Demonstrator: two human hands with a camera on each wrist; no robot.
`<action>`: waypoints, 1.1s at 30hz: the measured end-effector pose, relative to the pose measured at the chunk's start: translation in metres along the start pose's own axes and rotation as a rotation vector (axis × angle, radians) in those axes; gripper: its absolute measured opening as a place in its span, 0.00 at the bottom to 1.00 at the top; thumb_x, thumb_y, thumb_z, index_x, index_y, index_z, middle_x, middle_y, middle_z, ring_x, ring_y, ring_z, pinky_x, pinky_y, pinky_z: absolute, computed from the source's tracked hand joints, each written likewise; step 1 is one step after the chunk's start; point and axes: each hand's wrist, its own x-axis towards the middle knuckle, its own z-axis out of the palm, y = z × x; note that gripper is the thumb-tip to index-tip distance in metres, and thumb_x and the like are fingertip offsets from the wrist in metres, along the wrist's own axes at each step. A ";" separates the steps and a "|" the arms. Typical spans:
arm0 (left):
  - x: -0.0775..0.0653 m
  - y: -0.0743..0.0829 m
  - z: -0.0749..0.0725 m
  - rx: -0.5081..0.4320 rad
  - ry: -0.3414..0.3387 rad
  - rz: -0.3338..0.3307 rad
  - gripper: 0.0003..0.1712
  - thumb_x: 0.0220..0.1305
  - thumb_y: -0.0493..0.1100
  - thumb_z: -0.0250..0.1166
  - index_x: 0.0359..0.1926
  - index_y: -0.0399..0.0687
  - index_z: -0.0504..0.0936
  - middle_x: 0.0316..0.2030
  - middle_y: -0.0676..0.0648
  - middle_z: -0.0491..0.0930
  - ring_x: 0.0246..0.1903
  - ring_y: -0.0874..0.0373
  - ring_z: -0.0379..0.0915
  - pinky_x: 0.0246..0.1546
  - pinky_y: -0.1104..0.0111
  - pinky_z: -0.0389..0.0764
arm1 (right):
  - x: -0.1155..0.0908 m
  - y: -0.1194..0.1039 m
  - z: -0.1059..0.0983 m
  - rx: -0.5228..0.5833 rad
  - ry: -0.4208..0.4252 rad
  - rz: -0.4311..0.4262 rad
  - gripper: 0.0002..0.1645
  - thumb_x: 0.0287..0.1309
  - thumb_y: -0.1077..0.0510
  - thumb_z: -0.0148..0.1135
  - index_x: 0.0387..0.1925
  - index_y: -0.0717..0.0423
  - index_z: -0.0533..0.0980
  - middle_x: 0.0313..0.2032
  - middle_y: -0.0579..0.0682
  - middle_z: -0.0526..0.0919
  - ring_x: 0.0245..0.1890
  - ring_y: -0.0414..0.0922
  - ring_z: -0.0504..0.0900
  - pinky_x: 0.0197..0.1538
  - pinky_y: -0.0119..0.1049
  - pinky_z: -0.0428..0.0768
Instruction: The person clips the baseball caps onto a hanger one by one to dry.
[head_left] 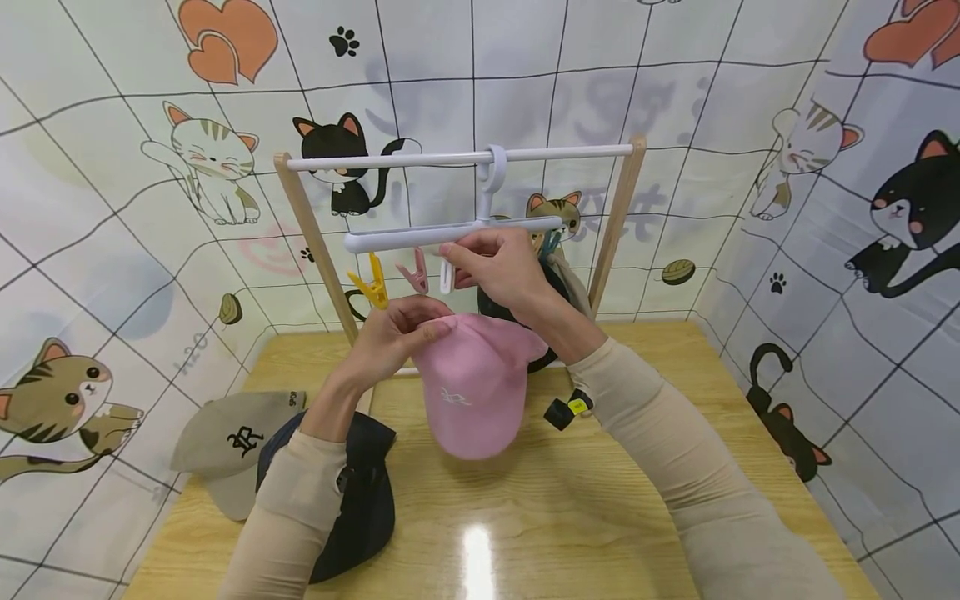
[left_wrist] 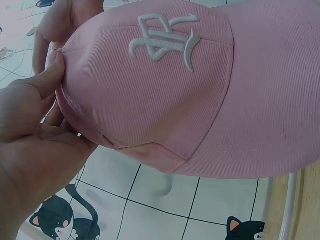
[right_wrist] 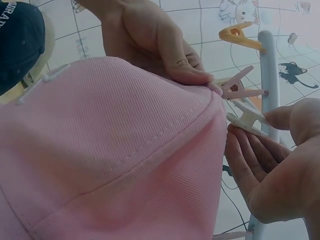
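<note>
A pink baseball cap (head_left: 472,392) with a white embroidered emblem hangs from my left hand (head_left: 390,337), thumb and fingers pinching the crown's edge. My right hand (head_left: 502,271) pinches a white clip (right_wrist: 247,117) under the light-coloured clip hanger (head_left: 420,237). In the right wrist view, the clip's end is close beside the pinched edge of the cap. To its left on the hanger are a pink clip (head_left: 415,271) and a yellow clip (head_left: 371,283). Behind my right hand a dark cap (head_left: 491,302) is partly hidden.
The hanger hooks over the white rod (head_left: 405,159) of a wooden rack (head_left: 618,225). A beige cap (head_left: 217,433) and a dark navy cap (head_left: 367,508) lie on the wooden table (head_left: 570,517) at left. A small black-and-yellow item (head_left: 558,412) shows near my right sleeve.
</note>
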 end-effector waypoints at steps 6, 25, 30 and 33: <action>0.006 -0.003 -0.001 -0.067 0.025 0.021 0.12 0.79 0.40 0.73 0.56 0.38 0.89 0.45 0.61 0.93 0.41 0.62 0.89 0.43 0.70 0.87 | 0.000 -0.001 -0.001 0.036 0.001 0.004 0.13 0.76 0.56 0.74 0.48 0.65 0.91 0.39 0.55 0.95 0.33 0.43 0.95 0.48 0.42 0.95; 0.013 -0.009 -0.006 -0.182 0.100 -0.023 0.07 0.81 0.37 0.70 0.55 0.43 0.88 0.44 0.61 0.92 0.43 0.63 0.88 0.46 0.71 0.86 | 0.002 0.004 -0.003 0.057 -0.025 -0.024 0.13 0.77 0.59 0.73 0.47 0.68 0.91 0.39 0.58 0.95 0.34 0.44 0.96 0.48 0.45 0.95; 0.016 -0.010 -0.005 -0.209 0.111 -0.013 0.06 0.81 0.34 0.69 0.50 0.50 0.87 0.44 0.61 0.92 0.44 0.64 0.87 0.46 0.72 0.86 | 0.002 0.004 -0.004 0.066 -0.026 -0.018 0.13 0.77 0.59 0.73 0.48 0.69 0.90 0.38 0.58 0.95 0.33 0.44 0.96 0.48 0.45 0.95; 0.017 -0.009 -0.005 -0.207 0.123 -0.016 0.08 0.81 0.33 0.68 0.48 0.53 0.87 0.44 0.62 0.91 0.44 0.65 0.87 0.46 0.73 0.85 | 0.002 0.004 -0.004 0.066 -0.023 -0.013 0.13 0.76 0.59 0.73 0.48 0.69 0.90 0.38 0.57 0.95 0.33 0.44 0.96 0.47 0.44 0.95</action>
